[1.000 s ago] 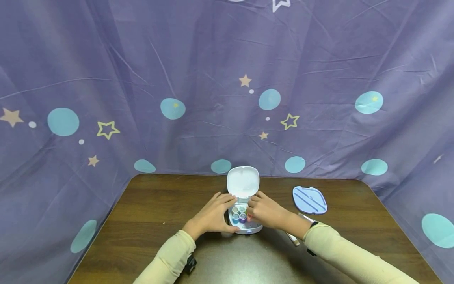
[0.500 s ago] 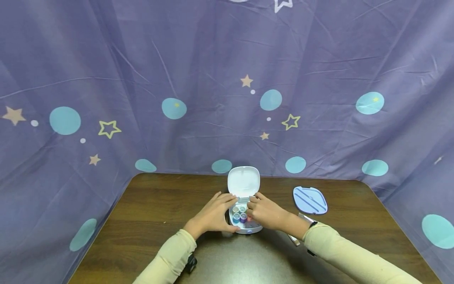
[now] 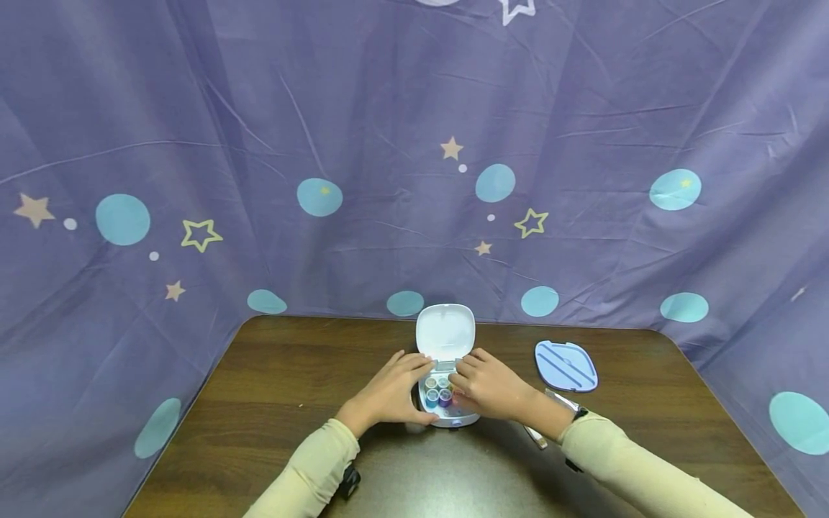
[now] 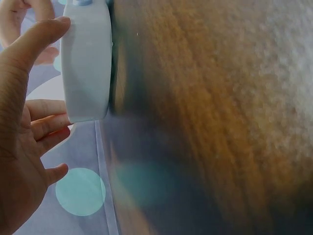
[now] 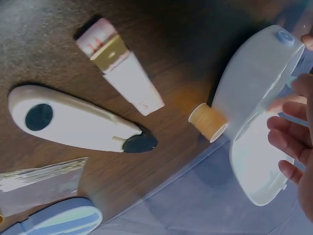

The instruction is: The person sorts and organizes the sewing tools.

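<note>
A white sewing box (image 3: 449,417) stands on the table with its lid (image 3: 445,332) raised. Several thread spools (image 3: 437,393) show inside, left of the right fingers. My left hand (image 3: 391,392) grips the box from the left: its thumb lies on the front wall, and its fingers reach the side and back, as the left wrist view shows. Over the right part of the box is my right hand (image 3: 490,386), fingers bent down into it. A reddish patch shows by its fingertips; whether they pinch a spool is hidden. An orange spool (image 5: 208,122) lies outside, beside the box.
To the right lies a light-blue tray insert (image 3: 566,365). The right wrist view also has a folded tape measure (image 5: 129,73), a white tool (image 5: 73,117) with a black button and tip, and a clear packet of needles (image 5: 41,178). A purple curtain (image 3: 388,144) hangs behind.
My right hand has shifted slightly right over the box, its fingers covering the reddish patch a little differently. The left hand and the box hold their place.
</note>
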Available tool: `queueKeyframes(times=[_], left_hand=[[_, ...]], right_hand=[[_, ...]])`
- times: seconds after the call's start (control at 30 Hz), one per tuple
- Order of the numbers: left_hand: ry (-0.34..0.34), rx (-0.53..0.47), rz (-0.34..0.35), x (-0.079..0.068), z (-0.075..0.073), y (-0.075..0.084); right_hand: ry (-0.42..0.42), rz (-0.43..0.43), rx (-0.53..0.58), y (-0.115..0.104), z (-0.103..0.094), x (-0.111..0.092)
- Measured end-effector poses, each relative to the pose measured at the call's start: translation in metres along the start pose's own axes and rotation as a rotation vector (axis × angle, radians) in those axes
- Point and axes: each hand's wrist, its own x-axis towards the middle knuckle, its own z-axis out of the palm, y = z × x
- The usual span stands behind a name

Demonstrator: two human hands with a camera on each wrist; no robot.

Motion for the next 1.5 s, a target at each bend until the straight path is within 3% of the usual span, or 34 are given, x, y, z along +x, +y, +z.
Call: queueKeyframes(times=[0.13,0.23,0.47,0.73,1.0,1.5], left_hand=[[0.003,-0.010,0.005,0.000,0.000,0.000],[0.003,-0.020,0.006,0.000,0.000,0.001],[0.001,-0.032,0.001,0.001,-0.001,0.001],[0.007,-0.022,0.007,0.001,0.001,-0.002],[0.026,-0.008,0.019,0.002,0.004,-0.003],[0.014,-0.014,0.005,0.001,0.002,-0.002]], right_hand=[[0.048,0.055,-0.037,0.004,0.001,-0.007],[0.035,0.107,-0.054,0.008,0.002,-0.014],[0.015,0.227,-0.010,0.021,0.000,-0.035],[0.029,0.305,0.024,0.034,0.007,-0.058],[-0.061,0.330,0.091,0.030,0.016,-0.069],[-0.062,0.310,0.107,0.023,0.024,-0.067]])
